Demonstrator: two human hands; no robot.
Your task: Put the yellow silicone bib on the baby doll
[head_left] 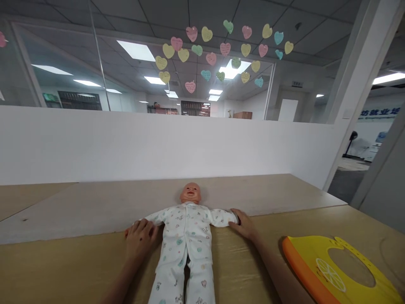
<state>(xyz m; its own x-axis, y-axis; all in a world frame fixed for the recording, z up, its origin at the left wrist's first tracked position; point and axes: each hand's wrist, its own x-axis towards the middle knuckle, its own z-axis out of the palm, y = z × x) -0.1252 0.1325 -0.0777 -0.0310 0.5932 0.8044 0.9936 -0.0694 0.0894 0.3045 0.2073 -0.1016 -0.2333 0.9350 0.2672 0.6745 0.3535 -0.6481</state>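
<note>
A baby doll (pixel 188 236) lies face up on the table with its head towards the wall and its arms stretched out sideways. It wears white pyjamas printed with small coloured figures. My left hand (pixel 141 236) is closed over the end of the doll's sleeve on the left, and a bit of the doll's hand peeks out beside my fingers. On the other side, my right hand (pixel 244 224) grips the cuff of the other sleeve, fingers on top. The doll's hand there is mostly hidden. The feet lie outside the view.
A yellow silicone bib (pixel 303 253) with an orange pocket lies at the right of the wooden table (pixel 247 261). A pale board or mat (pixel 104 202) runs along the back, against a white wall (pixel 158 147). Glass with heart-shaped notes (pixel 225 49) rises above.
</note>
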